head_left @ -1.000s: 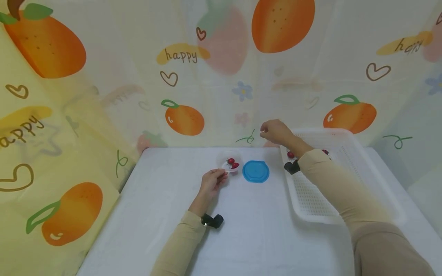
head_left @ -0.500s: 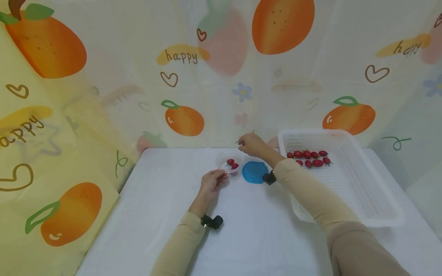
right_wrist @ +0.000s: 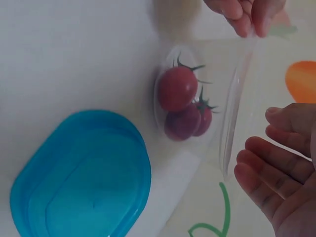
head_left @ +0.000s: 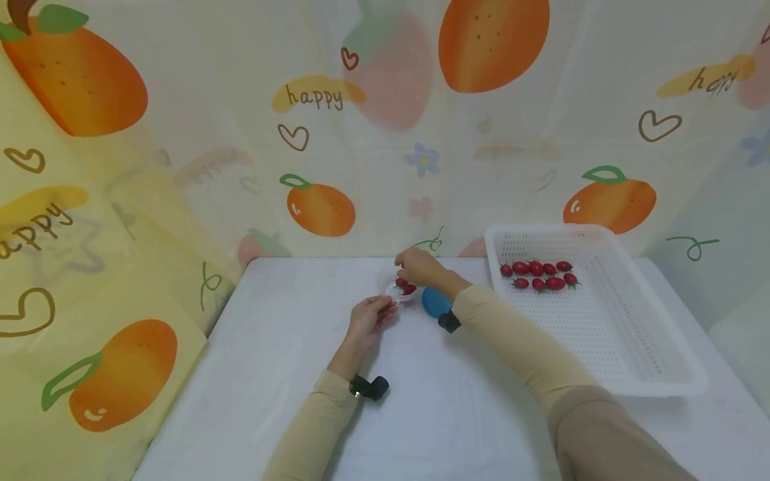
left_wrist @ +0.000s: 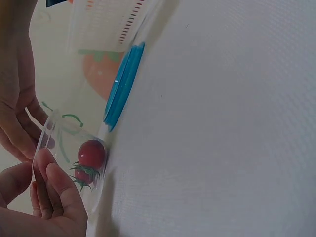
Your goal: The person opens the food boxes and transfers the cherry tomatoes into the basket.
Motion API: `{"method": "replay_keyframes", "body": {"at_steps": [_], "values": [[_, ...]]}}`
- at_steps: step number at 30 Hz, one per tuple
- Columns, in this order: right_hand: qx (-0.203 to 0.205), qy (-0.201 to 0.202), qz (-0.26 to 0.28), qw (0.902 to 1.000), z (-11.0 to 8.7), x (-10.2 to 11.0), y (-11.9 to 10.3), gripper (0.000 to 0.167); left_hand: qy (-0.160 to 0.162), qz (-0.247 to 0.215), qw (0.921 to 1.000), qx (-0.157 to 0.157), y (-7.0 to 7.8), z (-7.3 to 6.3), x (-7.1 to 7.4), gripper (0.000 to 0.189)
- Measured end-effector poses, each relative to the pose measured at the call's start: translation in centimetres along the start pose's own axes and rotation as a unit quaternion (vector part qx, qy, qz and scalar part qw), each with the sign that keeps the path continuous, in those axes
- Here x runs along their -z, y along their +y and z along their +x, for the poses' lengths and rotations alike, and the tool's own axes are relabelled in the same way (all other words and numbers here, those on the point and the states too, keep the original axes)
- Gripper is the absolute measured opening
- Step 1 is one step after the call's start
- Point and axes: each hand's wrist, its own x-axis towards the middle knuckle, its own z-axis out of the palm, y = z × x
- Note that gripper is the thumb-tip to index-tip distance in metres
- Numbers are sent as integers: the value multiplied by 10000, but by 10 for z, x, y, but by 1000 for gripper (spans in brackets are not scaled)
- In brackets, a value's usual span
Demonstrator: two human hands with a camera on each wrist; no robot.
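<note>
My left hand point(head_left: 371, 316) pinches the rim of a small clear plastic container point(right_wrist: 234, 98) between thumb and fingers. Inside it lie a few red cherry tomatoes point(right_wrist: 177, 89) with green stems; the right wrist view shows what look like three. Just over the container's mouth is my right hand point(head_left: 423, 268), its fingers parted and relaxed with nothing between them in the right wrist view point(right_wrist: 284, 168). Flat on the table beside the container rests a blue lid point(right_wrist: 94, 177), partly covered by my right wrist in the head view.
On the right of the white-covered table point(head_left: 457, 414) stands a large white perforated basket point(head_left: 601, 347). Several cherry tomatoes point(head_left: 535, 268) sit in two rows near its far left corner. A fruit-printed curtain point(head_left: 373, 174) rises behind the table's back edge.
My right hand has moved left from above the basket to over the container, uncovering the basket's tomatoes. Its fingers now hold nothing. My left hand stays at the container's rim.
</note>
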Motion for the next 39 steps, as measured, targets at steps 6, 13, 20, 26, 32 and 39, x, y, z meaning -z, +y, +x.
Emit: {"method": "replay_keyframes", "body": {"at_steps": [6,13,20,26,32,39], "values": [[-23,-265,-283,9992,8,-12,-4,34,-12,-27,10000,-17,-2,0,1,26],[-22,-501,-512,9974,7,-23,-6,32,-86,-55,9999,-91,-5,1,1,22],[205,-203,-748,9968,10,-34,-4,9,-140,-106,9997,-154,-7,2,-1,20],[130,-232,-750,9968,13,-38,-8,9,-152,-229,9995,-184,-6,1,-1,18],[-60,-197,-650,9977,20,-41,-9,11,-171,-259,9993,-231,-3,2,-2,17],[84,-182,-681,9975,21,-41,-8,10,-157,-217,9995,-191,-3,2,0,19]]}}
